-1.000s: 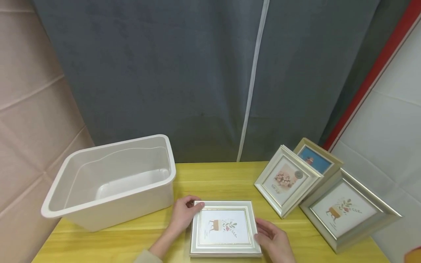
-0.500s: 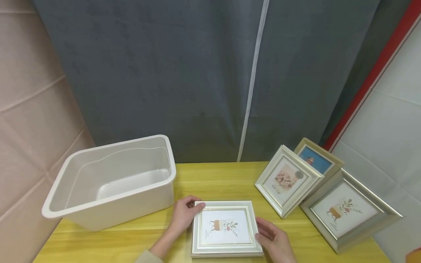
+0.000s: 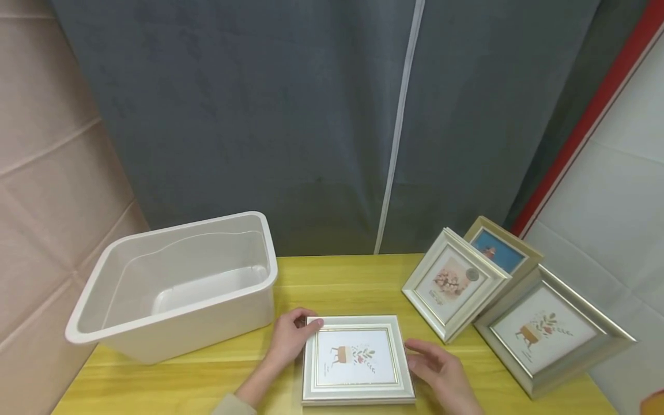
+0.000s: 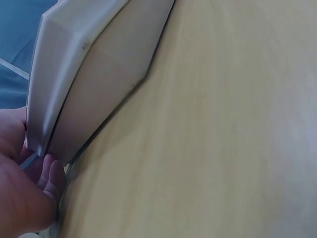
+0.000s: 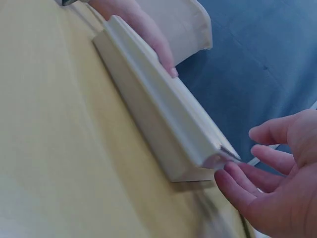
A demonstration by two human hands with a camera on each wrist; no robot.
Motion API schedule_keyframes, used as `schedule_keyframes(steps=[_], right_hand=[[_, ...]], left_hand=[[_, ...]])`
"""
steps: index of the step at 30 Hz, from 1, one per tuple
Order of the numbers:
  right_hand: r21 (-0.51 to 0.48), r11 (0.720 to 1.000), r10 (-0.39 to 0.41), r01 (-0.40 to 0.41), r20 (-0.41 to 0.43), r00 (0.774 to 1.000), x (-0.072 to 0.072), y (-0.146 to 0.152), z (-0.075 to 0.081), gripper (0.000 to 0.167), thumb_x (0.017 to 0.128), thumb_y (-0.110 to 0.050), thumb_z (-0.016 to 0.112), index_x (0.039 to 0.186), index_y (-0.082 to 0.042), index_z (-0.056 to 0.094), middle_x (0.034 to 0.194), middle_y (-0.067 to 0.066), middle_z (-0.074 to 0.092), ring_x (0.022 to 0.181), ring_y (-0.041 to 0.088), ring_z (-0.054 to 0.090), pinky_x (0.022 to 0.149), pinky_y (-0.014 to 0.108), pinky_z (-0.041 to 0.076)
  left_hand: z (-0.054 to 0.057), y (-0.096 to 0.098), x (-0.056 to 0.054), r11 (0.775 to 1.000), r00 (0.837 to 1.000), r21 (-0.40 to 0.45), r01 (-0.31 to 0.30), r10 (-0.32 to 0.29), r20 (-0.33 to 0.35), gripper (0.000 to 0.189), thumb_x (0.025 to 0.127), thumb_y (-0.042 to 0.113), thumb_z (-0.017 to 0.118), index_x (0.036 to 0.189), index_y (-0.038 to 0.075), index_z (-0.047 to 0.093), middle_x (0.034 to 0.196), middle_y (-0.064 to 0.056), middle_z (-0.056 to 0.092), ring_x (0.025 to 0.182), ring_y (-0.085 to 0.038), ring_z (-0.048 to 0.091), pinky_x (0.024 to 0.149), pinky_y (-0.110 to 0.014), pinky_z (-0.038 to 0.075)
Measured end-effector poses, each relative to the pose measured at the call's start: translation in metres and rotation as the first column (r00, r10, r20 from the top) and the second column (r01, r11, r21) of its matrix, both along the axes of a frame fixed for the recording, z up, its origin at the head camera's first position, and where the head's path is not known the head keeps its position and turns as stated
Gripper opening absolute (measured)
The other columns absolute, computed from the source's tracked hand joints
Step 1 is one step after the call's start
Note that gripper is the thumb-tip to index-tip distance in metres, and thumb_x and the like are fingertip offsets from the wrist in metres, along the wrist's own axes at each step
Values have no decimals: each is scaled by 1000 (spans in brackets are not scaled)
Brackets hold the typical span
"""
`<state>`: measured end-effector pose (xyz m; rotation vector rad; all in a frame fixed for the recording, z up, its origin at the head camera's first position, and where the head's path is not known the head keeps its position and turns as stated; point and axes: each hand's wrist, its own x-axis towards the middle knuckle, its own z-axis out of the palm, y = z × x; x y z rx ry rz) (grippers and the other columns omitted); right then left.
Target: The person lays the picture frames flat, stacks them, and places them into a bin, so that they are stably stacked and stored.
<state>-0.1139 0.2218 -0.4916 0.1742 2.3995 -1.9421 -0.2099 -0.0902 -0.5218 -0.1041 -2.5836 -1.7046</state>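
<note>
A white picture frame [image 3: 355,358] with a plant-and-animal print lies flat on the wooden table, close to the front. My left hand [image 3: 290,337] grips its upper left corner, thumb on the top face. In the left wrist view that hand's fingers [image 4: 52,176] curl at the edge, and a dark seam runs along the frame's side [image 4: 94,94]. Beside the opposite edge, my right hand [image 3: 441,372] has its fingers loosely bent with nothing between them. From the right wrist, the fingertips [image 5: 230,191] show just off the frame's corner [image 5: 213,161].
A white plastic tub [image 3: 207,323] stands to the left on the table [image 3: 332,276]. At the right, three picture frames lean close together: a white one [image 3: 436,300], a tan one [image 3: 529,253] and a silver one [image 3: 565,360]. A grey curtain [image 3: 259,115] hangs behind.
My right hand has let go of the frame's right edge and moved slightly right. The left hand and the frame have stayed in place.
</note>
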Motion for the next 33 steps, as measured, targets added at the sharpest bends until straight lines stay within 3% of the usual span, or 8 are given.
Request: schedule_keyframes(steps=[7, 11, 15, 20, 25, 30, 33], right_hand=[[-22, 1000, -19, 16, -131, 991, -2, 9, 19, 31, 94, 5, 64, 125, 11, 64, 121, 23, 68, 92, 16, 72, 79, 31, 60], [77, 997, 3, 15, -231, 973, -3, 16, 33, 32, 93, 5, 67, 125, 5, 67, 111, 6, 73, 90, 13, 71, 75, 29, 60], [209, 978, 66, 10, -352, 934, -4, 26, 53, 38, 91, 8, 69, 128, 2, 66, 111, -9, 71, 94, 7, 69, 76, 24, 58], [339, 939, 127, 57, -495, 860, -5, 38, 86, 46, 90, 12, 69, 133, -4, 65, 124, -8, 68, 100, 2, 66, 79, 18, 56], [381, 918, 163, 113, -620, 767, -8, 49, 110, 51, 86, 17, 70, 133, -3, 65, 132, -4, 67, 105, -2, 65, 88, 12, 51], [328, 934, 157, 140, -730, 665, -19, 61, 127, 55, 80, 27, 66, 131, 6, 64, 128, -6, 69, 111, 2, 65, 95, 13, 47], [296, 943, 131, 153, -751, 647, -27, 69, 136, 56, 80, 28, 64, 132, 9, 62, 126, -6, 70, 113, 4, 65, 97, 13, 46]], left_hand=[[-2, -2, 0, 998, 999, 62, 29, -30, 14, 23, 88, 22, 80, 104, 6, 77, 78, -1, 57, 74, -17, 52, 63, -24, 46], [-3, -2, 0, 996, 999, 81, 40, -42, 26, 25, 88, 21, 80, 107, 5, 77, 79, -1, 58, 77, -17, 53, 64, -24, 47], [-3, -2, 0, 996, 998, 83, 43, -46, 34, 26, 89, 21, 79, 109, 4, 77, 80, -1, 59, 78, -18, 54, 65, -25, 48], [-1, -1, 0, 995, 998, 91, 46, -49, 34, 26, 89, 20, 79, 109, 4, 77, 80, -1, 59, 78, -18, 53, 65, -25, 48], [-2, -2, 0, 995, 998, 90, 48, -52, 35, 25, 89, 20, 79, 108, 4, 77, 81, -1, 59, 78, -18, 53, 65, -25, 48], [-3, -3, 0, 996, 999, 80, 39, -42, 27, 23, 89, 21, 79, 107, 6, 77, 81, -1, 59, 79, -18, 53, 66, -26, 48], [-2, -5, 0, 996, 999, 77, 41, -43, 25, 23, 90, 20, 79, 107, 5, 77, 80, -1, 59, 77, -18, 53, 64, -25, 47]])
